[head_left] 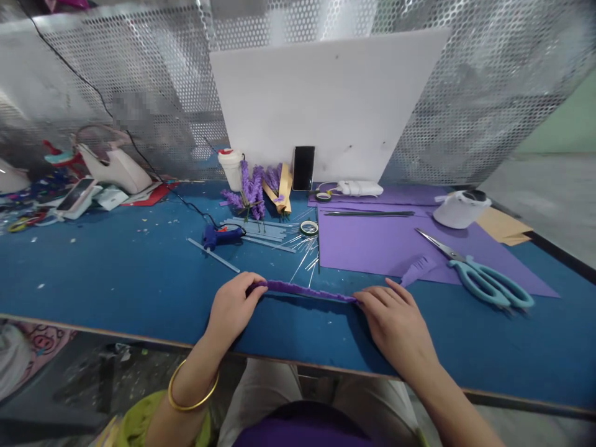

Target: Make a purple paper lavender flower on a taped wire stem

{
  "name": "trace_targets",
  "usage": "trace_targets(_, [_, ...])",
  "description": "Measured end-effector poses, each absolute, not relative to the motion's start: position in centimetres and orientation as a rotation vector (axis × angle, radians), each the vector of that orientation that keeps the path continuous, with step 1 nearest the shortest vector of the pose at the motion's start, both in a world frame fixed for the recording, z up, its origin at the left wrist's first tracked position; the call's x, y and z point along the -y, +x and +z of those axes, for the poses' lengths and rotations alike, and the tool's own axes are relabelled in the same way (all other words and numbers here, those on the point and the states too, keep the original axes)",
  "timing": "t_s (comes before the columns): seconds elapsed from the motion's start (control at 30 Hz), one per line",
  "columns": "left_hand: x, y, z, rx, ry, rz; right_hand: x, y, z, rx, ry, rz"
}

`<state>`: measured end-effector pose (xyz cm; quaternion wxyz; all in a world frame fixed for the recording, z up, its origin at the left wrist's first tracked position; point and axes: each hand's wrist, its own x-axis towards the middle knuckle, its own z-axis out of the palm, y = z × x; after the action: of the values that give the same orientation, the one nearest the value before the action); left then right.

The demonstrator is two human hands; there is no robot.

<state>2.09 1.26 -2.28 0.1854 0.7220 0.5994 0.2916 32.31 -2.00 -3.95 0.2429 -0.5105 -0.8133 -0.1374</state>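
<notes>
A long, narrow purple strip (307, 291) with an uneven edge stretches between my two hands, just over the front part of the blue table. My left hand (234, 305) pinches its left end between thumb and fingers. At the other end, my right hand (393, 321) has its fingers closed on the strip; the fingertips partly hide that end. Beyond my right hand lies a small fringed purple piece (418, 270). Large scissors with light blue handles (488, 280) rest to the right, blades partly over a purple sheet (367, 239).
A blue glue gun (218, 236) lies left of centre beside pale glue sticks (261, 230), thin wires (305, 251) and a tape roll (308, 228). Purple flower stems (254, 186), a phone (303, 167) and a white board (326, 105) stand behind. A white container (460, 209) sits at right.
</notes>
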Motion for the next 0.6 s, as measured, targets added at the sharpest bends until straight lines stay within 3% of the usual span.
trace_targets(0.33, [-1.7, 1.8, 0.2, -1.496, 2.258, 1.01, 1.9, 32.7, -2.8, 2.114, -1.418, -0.297])
trace_targets(0.47, [-1.6, 3.6, 1.0, -1.096, 2.665, 1.215, 0.6, 31.3, 0.1, 2.142, -1.256, 0.15])
trace_targets(0.6, [-1.9, 5.4, 0.9, -0.804, 2.922, 1.196, -1.3, 28.2, 2.6, 2.198, -1.108, 0.66])
